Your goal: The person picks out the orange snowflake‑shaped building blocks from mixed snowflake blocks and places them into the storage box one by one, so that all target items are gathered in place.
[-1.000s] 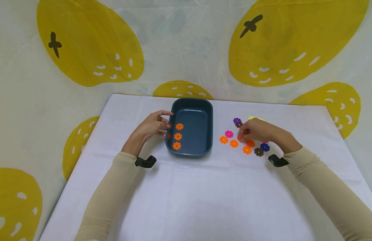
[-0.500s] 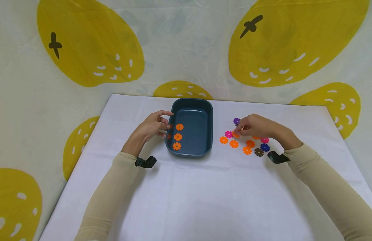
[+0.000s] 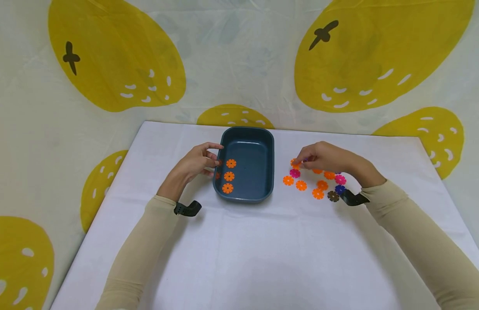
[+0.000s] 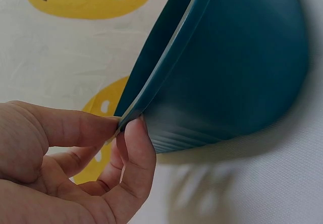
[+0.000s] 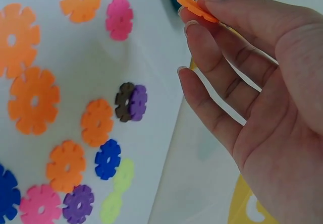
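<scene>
Your two arms in beige sleeves (image 3: 410,239) reach across a white cloth-covered table (image 3: 239,254), one from the near left and one from the near right, each with a black wrist strap (image 3: 187,209) below the cuff.

Your left hand (image 3: 194,162) pinches the left rim of a dark blue, rounded rectangular tray (image 3: 252,172). In the left wrist view, the rim is caught between your thumb and fingers, and the remaining fingers bend outside the tray wall.

Your right hand (image 3: 326,157) is to the right of the tray, at the far left side of a scatter of discs. It pinches a flat orange disc with a notched edge (image 5: 197,8) between thumb and index finger. The disc is tilted, seen nearly edge-on in the right wrist view, and held off the table. Your other fingers are bent and slightly spread, touching nothing.

In the tray, three orange notched discs (image 3: 229,176) lie in a row running near to far beside the left wall.

Below your right hand, a pink notched disc (image 3: 295,173) lies on the table among more orange ones. Farther right are a dark blue notched disc (image 3: 340,189) and, just beside it, a brown notched disc (image 3: 333,196).
</scene>
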`<state>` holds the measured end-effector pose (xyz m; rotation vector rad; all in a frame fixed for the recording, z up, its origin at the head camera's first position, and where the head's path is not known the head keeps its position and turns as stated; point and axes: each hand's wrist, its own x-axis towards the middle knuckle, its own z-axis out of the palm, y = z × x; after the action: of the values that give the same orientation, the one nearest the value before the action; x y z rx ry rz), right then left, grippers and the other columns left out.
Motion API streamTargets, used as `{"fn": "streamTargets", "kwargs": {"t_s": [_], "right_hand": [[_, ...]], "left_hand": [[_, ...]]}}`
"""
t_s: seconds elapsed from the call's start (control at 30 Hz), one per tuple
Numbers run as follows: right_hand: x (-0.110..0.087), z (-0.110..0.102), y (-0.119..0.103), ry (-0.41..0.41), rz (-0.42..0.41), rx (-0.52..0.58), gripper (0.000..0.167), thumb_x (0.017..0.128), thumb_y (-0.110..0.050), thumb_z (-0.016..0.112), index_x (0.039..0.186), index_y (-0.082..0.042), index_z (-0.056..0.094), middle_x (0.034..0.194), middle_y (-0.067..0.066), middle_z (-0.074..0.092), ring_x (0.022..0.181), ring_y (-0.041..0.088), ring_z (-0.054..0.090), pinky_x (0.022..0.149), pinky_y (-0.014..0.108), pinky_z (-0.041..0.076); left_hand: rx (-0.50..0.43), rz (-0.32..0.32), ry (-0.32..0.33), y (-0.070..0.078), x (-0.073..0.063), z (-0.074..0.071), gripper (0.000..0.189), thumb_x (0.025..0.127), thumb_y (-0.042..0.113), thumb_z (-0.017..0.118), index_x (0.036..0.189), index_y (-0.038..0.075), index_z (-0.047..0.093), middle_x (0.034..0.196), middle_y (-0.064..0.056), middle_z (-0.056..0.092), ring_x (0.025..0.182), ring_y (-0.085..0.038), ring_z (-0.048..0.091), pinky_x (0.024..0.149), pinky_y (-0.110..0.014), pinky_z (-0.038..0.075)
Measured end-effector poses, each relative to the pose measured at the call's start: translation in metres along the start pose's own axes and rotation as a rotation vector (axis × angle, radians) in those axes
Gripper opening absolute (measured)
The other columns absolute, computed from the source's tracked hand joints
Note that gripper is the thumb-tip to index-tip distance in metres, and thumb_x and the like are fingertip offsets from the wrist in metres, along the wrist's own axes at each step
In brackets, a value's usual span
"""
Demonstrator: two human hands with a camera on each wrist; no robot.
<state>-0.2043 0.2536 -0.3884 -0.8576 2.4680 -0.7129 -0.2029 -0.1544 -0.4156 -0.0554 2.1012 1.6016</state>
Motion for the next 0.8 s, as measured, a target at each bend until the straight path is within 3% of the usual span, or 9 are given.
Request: {"fn": "streamTargets", "kwargs": {"t_s": [0.17,0.5,0.67,0.8], "right_hand": [[0.006,-0.004,-0.006,0.006,-0.017,-0.028,0.026,0.096,-0.013,0.071,0.122,-0.016,0.075,0.115,-0.004,0.073,0.101,0.017,0.066,0.082,0.028,0.057],[0.019,-0.009,-0.024,-0.007,-0.019,0.021,0.030,0.097,-0.016,0.070,0.126,-0.016,0.072,0.119,-0.002,0.070,0.099,0.018,0.067,0.086,0.033,0.057],[0.027,-0.013,-0.033,-0.020,-0.034,0.028,0.030,0.097,-0.017,0.069,0.127,-0.013,0.071,0.120,0.002,0.070,0.097,0.024,0.068,0.079,0.033,0.059],[0.033,-0.016,-0.041,-0.033,-0.040,0.022,0.031,0.097,-0.017,0.069,0.128,-0.014,0.071,0.121,0.004,0.069,0.092,0.023,0.067,0.071,0.041,0.060]], "left_hand": [[0.000,-0.002,0.001,0.000,0.000,0.000,0.054,0.096,-0.003,0.061,0.145,0.017,0.052,0.103,-0.009,0.050,0.097,-0.026,0.060,0.066,-0.037,0.058],[0.005,-0.008,-0.003,0.002,-0.002,0.000,0.053,0.096,-0.003,0.061,0.144,0.017,0.053,0.105,-0.010,0.050,0.099,-0.027,0.060,0.067,-0.036,0.057],[0.001,-0.007,0.001,0.003,-0.002,0.000,0.053,0.096,-0.003,0.061,0.144,0.019,0.053,0.105,-0.010,0.050,0.097,-0.026,0.060,0.067,-0.037,0.058],[0.002,-0.007,-0.001,0.003,-0.001,0.000,0.054,0.095,-0.004,0.061,0.144,0.018,0.053,0.104,-0.009,0.050,0.097,-0.026,0.060,0.067,-0.037,0.058]]}}
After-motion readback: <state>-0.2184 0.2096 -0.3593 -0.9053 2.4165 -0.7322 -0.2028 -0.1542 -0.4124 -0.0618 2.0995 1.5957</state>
